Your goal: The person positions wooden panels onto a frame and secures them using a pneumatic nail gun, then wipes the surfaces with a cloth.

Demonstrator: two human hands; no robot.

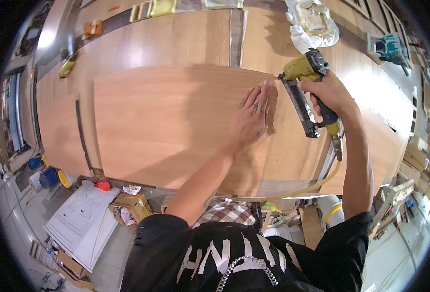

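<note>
Right hand (332, 97) gripping nail gun (300, 67), fingers wrapped; left hand (250, 119) lying flat, grasping nothing, on panel's (151, 117) right end | panel already lying flat; fastening progress not showing

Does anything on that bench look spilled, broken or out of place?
I see nothing clearly spilled or broken. The crumpled white plastic, beyond the nail gun in the right hand, looks untidy against the smooth wooden boards.
</note>
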